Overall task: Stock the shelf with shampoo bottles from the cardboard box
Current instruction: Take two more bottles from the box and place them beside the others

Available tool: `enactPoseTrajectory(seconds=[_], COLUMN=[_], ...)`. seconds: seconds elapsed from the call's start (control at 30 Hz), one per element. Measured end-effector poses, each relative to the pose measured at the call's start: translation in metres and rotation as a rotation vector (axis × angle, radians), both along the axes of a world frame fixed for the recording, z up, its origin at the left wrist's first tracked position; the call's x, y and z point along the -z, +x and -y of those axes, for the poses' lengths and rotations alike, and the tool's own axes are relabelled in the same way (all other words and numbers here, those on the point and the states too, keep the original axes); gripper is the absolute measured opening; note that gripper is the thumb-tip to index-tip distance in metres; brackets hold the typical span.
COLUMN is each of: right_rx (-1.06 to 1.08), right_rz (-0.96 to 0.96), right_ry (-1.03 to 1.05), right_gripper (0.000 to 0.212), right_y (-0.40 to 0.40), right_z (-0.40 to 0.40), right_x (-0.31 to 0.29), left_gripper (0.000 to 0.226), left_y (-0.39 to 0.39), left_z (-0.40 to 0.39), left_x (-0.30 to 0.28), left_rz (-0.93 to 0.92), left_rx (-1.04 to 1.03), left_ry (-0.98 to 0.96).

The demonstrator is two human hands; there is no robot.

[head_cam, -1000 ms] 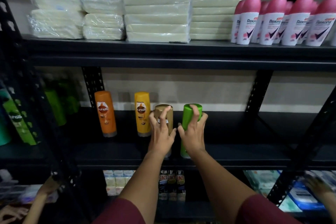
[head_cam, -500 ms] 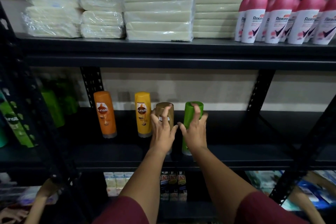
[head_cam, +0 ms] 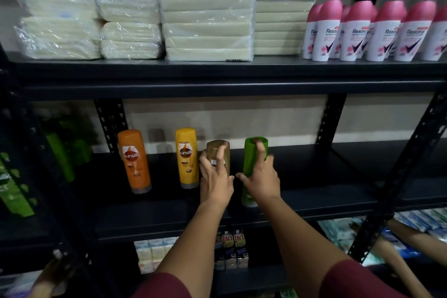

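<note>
Head view: both hands set two shampoo bottles upright on the middle shelf.

Left hand (head_cam: 215,181) curls its fingers round the brown bottle (head_cam: 219,152); right hand (head_cam: 260,180) wraps the green bottle (head_cam: 251,159), fingertips near its top. Over the last second both bottles have slid slightly further back on the shelf (head_cam: 302,198), so placement looks nearly done. Each stands on its cap, long axis vertical, leaning a little toward the wall, brown label side facing outward. They line up just right of the yellow bottle (head_cam: 186,157) and orange bottle (head_cam: 134,159).

Dim room: black metal shelving (head_cam: 217,84) against a beige wall (head_cam: 242,118).
</note>
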State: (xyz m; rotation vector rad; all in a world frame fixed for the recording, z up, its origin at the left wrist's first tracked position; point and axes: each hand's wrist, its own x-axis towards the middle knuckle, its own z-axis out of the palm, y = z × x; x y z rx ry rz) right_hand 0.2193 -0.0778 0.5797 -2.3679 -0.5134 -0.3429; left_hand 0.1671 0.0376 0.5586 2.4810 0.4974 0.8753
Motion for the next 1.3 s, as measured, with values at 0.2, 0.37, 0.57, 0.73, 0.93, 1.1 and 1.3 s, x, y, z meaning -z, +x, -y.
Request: enactPoseTrajectory(seconds=[0.2,0.37,0.57,0.73,0.93,1.1,1.3], right_rx=[0.013,-0.009,-0.033,-0.061,-0.078,-0.092,-0.133], right_rz=[-0.013,0.02,0.048,0.041,0.067,0.064,0.029], right_ry=[-0.018,-0.033,-0.036,-0.033,-0.024,0.025,0.141], right_gripper=[0.102,0.104,0.105,0.108,0.106,0.113,0.126], right_y=[0.002,0.014,0.034,0.047,0.054,0.053,0.054], right_z=[-0.001,-0.001,0.004,0.005,0.005,0.005,0.012], right_x=[-0.001,-0.001,0.0,0.002,0.007,0.006,0.007], left_gripper=[0.114,0.116,0.115,0.118,0.112,0.1,0.109], left_y=[0.004,0.015,0.032,0.043,0.052,0.054,0.047], left_z=[-0.002,0.0,0.002,0.003,0.004,0.006,-0.001], left_x=[0.001,0.002,0.001,0.002,0.003,0.003,0.003], left_rz=[0.004,0.043,0.077,0.093,0.145,0.268,0.294], left_rx=[0.002,0.0,-0.007,-0.007,-0.022,-0.091,0.003], left_ry=[0.002,0.009,-0.014,-0.034,-0.045,0.002,-0.116])
